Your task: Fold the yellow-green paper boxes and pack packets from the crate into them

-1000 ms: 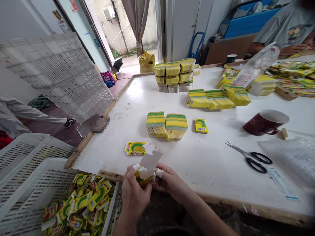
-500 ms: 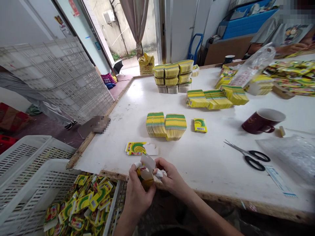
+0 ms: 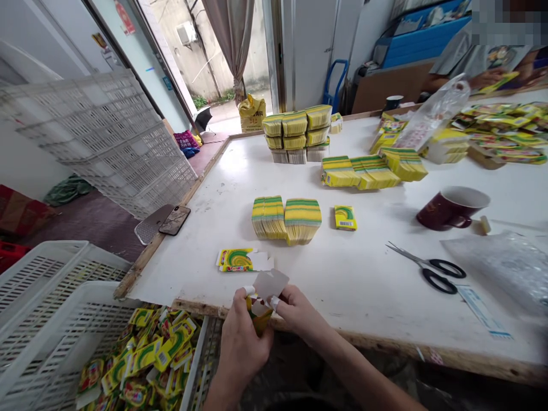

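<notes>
My left hand [image 3: 246, 337] is closed around a small yellow cardboard box [image 3: 259, 319] at the table's front edge. Its white flaps [image 3: 271, 282] stand open at the top. With thumb and fingers, my right hand [image 3: 299, 311] pinches the box's flap side; white tape wraps a digit on each hand. Just beyond lies a flattened yellow-green carton [image 3: 240, 260] with its white flap to the right. Two bundles of stacked cartons [image 3: 285, 220] stand farther back, and a single closed box [image 3: 345, 217] lies to their right.
Crates [image 3: 92, 291] at lower left hold many filled boxes [image 3: 158, 354]. Scissors [image 3: 432, 267], a maroon mug [image 3: 451, 208] and bubble wrap [image 3: 500, 274] lie right. More carton stacks [image 3: 297, 134] stand behind. A phone [image 3: 174, 220] rests at the left edge. Another person [image 3: 492, 63] handles a yellow packet.
The box's white flap has swung from upright toward the right, and my right fingers have shifted with it. At the far right, the other person's hands have raised a yellow packet.
</notes>
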A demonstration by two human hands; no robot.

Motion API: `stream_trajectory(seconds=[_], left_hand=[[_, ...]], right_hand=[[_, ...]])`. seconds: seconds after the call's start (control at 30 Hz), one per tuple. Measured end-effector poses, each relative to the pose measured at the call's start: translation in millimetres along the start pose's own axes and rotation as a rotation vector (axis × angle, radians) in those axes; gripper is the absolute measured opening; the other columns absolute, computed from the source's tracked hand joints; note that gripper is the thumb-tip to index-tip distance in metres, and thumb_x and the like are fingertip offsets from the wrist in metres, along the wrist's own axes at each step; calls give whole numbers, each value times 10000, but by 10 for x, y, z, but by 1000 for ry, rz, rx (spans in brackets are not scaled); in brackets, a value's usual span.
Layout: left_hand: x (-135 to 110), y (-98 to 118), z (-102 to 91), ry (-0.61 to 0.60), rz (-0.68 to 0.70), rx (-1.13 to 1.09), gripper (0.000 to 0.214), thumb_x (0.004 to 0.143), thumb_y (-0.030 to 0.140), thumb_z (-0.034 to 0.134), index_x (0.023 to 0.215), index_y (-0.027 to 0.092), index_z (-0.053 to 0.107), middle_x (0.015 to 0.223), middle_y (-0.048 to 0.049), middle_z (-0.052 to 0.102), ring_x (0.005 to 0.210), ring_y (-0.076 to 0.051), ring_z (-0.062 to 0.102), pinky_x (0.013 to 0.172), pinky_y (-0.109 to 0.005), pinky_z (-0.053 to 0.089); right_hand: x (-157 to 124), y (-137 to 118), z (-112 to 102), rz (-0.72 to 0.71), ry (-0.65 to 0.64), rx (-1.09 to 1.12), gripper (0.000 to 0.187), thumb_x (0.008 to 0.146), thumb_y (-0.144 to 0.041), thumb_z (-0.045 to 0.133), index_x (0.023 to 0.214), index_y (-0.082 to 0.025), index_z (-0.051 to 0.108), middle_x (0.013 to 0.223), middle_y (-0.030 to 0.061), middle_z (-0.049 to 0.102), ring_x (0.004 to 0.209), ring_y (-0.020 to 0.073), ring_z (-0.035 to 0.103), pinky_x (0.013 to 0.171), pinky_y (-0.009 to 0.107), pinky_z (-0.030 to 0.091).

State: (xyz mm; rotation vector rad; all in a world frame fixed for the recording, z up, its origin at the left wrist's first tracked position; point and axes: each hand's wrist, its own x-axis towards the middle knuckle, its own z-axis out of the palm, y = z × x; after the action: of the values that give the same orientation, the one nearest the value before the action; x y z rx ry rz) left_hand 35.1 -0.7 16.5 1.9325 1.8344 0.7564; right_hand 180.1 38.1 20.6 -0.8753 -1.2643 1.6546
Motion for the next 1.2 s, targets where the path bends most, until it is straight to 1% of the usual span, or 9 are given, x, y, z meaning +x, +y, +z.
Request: stream_trajectory(seconds=[0.2,0.33,0.43,0.6,0.77,0.9,0.97,1.13,1.2], left_hand=[[96,-2,-36,-212,-41,-180,614,727,198,562,1217,200,192,1059,-135,631,914,-281,659,777,-432,535],[106,-54,30,-98,-48,-75,690,741,260,604,1279,169,182,1259,-217,519,1114,-317,591,895,-487,500],[95,-123,28,-15,-43,32,577,755,255,602,1246,170,311,1211,-183,539,1107,-321,579,909,-509,489],[93,-173,-102,18,78,58,428,764,279,632,1138,201,440,1004,-93,624,925,-274,636,788,-431,544],[89,-193,-222,24,195,108,476,721,274,681,1142,190,475,978,-79,651,887,-248,665,759,-371,569],[76,-260,-335,-24,227,91,539,676,274,729,1152,211,483,1003,-55,677,887,-220,683,754,-307,578],[68,-283,-386,-14,248,111,535,673,278,733,1145,213,490,1000,-53,682,885,-219,686,753,-302,580],[30,-287,-422,59,233,168,508,706,317,699,1154,194,494,991,-74,696,884,-240,695,762,-337,588],[2,-344,-458,39,184,154,518,730,361,678,1178,183,490,1030,-90,701,920,-247,697,781,-345,589]], right_hand=[[-139,-73,26,-182,-103,-405,405,846,-111,488,1241,-177,547,1193,103,621,1102,227,575,961,348,454],[-83,0,-8,-248,-2,-400,351,852,-59,431,1131,-187,602,1092,79,647,1040,190,604,935,306,486],[-36,86,-103,-257,114,-434,419,858,-84,444,1251,-188,544,1181,97,634,1151,215,575,988,344,480],[-43,104,-210,-351,-102,-629,763,679,83,389,1388,-197,426,1475,119,403,1383,218,371,1118,369,362],[-29,-38,-268,-319,-179,-722,462,767,41,441,1146,-172,598,1293,146,513,1167,218,556,969,319,479],[-15,-164,-333,-281,-300,-740,259,848,-106,555,1074,-198,643,1163,112,557,1067,214,588,912,321,497],[-12,-158,-325,-276,-333,-728,261,836,-143,606,1085,-206,651,1195,115,555,1123,233,571,946,340,480],[-1,-8,-130,-317,-225,-599,258,843,-167,602,1095,-187,651,1324,150,504,1230,248,518,1012,366,437],[38,10,-54,-309,-227,-513,404,839,-226,632,1232,-175,558,1319,159,521,1212,236,538,991,359,459]])
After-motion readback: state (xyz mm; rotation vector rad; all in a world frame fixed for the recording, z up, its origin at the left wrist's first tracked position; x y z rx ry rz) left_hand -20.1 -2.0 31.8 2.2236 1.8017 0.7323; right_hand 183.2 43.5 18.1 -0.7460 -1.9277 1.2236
